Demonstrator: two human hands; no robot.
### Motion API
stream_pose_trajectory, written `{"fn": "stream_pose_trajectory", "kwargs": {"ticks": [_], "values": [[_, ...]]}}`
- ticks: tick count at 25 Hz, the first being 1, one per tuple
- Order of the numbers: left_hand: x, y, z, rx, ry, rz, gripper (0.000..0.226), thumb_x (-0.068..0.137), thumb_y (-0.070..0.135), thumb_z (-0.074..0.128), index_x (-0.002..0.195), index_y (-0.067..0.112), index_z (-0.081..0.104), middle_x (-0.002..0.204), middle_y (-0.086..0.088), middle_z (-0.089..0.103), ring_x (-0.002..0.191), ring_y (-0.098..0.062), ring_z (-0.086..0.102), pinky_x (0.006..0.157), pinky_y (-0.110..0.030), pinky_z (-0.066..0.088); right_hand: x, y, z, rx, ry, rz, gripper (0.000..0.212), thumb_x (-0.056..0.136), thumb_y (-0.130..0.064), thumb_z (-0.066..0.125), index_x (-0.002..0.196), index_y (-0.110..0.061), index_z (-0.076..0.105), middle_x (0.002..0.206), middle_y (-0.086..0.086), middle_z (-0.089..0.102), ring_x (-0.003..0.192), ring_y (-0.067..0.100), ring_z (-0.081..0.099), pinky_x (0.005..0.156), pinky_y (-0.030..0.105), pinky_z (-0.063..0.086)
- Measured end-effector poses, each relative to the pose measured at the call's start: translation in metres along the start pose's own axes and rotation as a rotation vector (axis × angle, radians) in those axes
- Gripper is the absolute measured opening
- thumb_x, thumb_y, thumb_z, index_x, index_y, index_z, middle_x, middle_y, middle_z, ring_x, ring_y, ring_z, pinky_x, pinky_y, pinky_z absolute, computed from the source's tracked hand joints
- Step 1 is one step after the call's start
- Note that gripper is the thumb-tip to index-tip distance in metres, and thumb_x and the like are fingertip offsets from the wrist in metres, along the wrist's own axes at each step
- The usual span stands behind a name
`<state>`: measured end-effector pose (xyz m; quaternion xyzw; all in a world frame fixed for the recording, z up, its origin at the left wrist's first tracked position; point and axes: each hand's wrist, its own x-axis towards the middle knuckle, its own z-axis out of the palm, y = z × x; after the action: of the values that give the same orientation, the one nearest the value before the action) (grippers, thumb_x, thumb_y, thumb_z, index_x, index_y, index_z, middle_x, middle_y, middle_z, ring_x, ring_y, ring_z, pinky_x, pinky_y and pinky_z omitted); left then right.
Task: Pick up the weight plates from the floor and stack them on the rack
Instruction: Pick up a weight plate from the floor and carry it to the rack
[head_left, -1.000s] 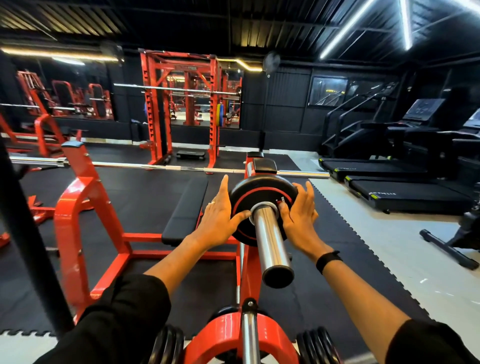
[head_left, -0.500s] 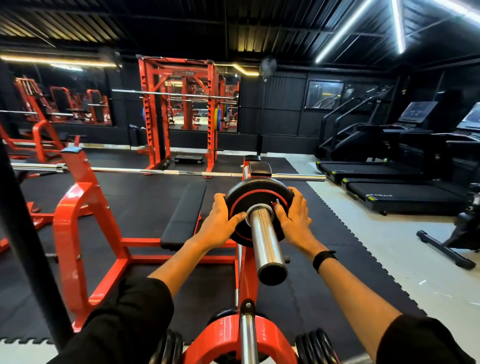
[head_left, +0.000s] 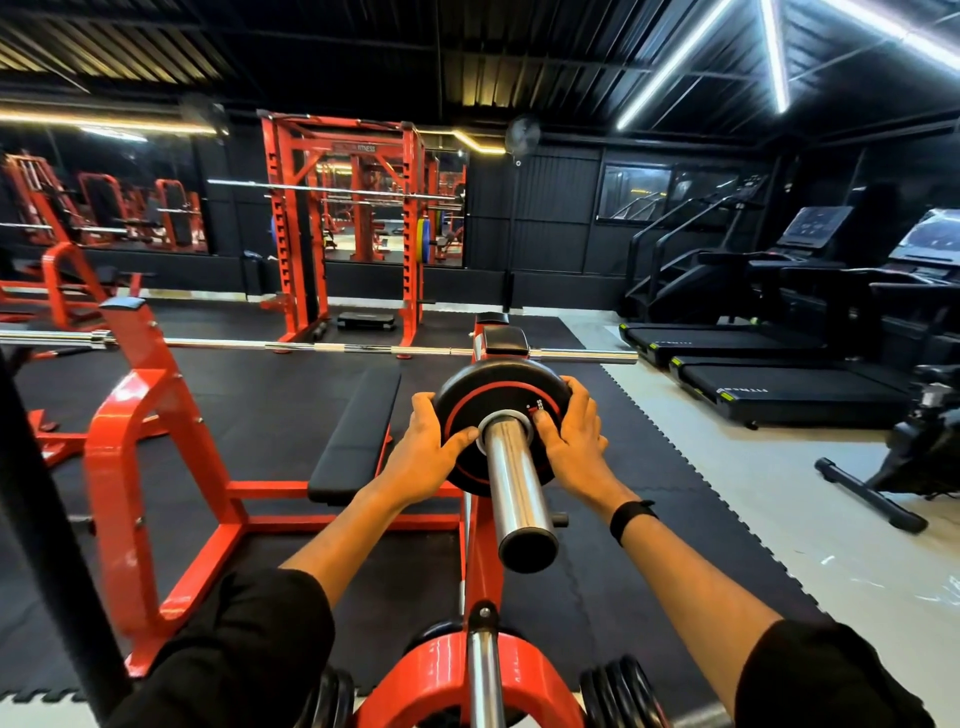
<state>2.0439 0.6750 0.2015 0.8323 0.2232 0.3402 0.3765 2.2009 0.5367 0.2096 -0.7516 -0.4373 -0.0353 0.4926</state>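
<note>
Weight plate: a black disc with a red ring (head_left: 501, 387), threaded on the chrome peg (head_left: 514, 493) of the red rack (head_left: 480, 561), far up the peg near its base; the peg's free end points toward the camera.
Left hand (head_left: 428, 449): grips the plate's left edge, fingers curled over the rim and out of sight behind it, thumb laid across the face with its tip just beside the peg.
Right hand (head_left: 574, 439): grips the plate's right edge the same way, fingers wrapped round the rim, thumb on the face just beside the peg.
Arms: both stretched forward, one either side of the peg; black sleeves near the camera, a black band (head_left: 631, 517) on the right wrist.
Stored plates: black plates on edge low on the rack, one set below the left arm (head_left: 332, 699), one set below the right (head_left: 623, 693).
Beyond the hands: a black bench pad (head_left: 358, 431) left of the plate, a barbell (head_left: 311, 347) lying across behind it, treadmills (head_left: 789, 395) well off to the right.
</note>
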Motion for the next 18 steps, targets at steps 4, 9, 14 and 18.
{"fn": "stream_pose_trajectory", "kwargs": {"ticks": [4,9,14,18], "values": [[-0.0001,-0.0011,0.0004,-0.001,0.003,0.003,0.042,0.093,0.038,0.059,0.115,0.026,0.025,0.123,-0.006,0.05,0.108,-0.018,0.058,0.085,-0.032,0.055,0.0004,0.0016,0.0005,0.006,0.008,-0.01,0.051,0.095,-0.044,0.042,0.141,-0.031,0.023,0.139,0.002,0.034,0.132,0.022,0.031,0.108,0.051,0.019],[0.0001,-0.002,0.0012,-0.01,0.011,0.0,0.043,0.093,0.037,0.059,0.118,0.026,0.025,0.125,-0.006,0.049,0.11,-0.019,0.058,0.086,-0.032,0.054,-0.0007,-0.0003,0.0011,0.01,0.007,0.017,0.05,0.098,-0.039,0.045,0.142,-0.031,0.022,0.139,0.002,0.033,0.131,0.021,0.03,0.107,0.049,0.02],[0.0011,-0.004,0.0012,-0.006,-0.003,0.002,0.043,0.093,0.039,0.058,0.117,0.029,0.024,0.126,-0.006,0.049,0.111,-0.019,0.058,0.089,-0.036,0.055,-0.0009,0.0006,0.0018,0.023,0.017,0.015,0.059,0.087,-0.051,0.038,0.141,-0.032,0.023,0.138,0.001,0.034,0.13,0.02,0.032,0.106,0.049,0.021],[0.0023,-0.0032,0.0018,-0.015,0.01,0.006,0.043,0.094,0.037,0.058,0.117,0.027,0.024,0.126,-0.006,0.049,0.11,-0.018,0.058,0.084,-0.03,0.054,-0.0003,0.0011,0.0033,0.022,0.02,0.007,0.058,0.087,-0.051,0.037,0.14,-0.033,0.023,0.138,0.0,0.034,0.13,0.02,0.032,0.106,0.049,0.021]]}}
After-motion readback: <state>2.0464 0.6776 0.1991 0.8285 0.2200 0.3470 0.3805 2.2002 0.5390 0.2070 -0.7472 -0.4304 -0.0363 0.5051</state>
